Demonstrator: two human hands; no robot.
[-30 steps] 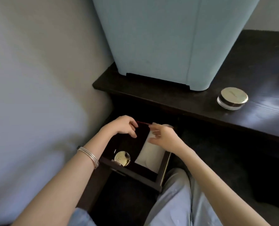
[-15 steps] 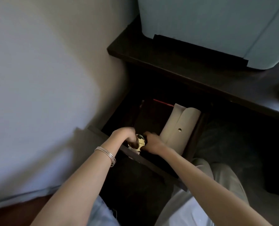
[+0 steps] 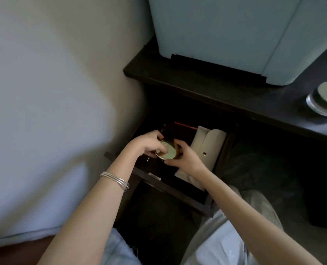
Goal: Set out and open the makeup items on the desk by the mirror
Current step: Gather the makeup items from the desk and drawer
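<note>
Dark table [image 3: 225, 96], open drawer [image 3: 178, 190] below its left corner. Both hands, left [image 3: 149, 145] and right [image 3: 183, 157], pinch gold compact [image 3: 167, 153] between them, above drawer.

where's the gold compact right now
The gold compact is held between the left hand and right hand above the open drawer, left of the beige pouch.
</note>
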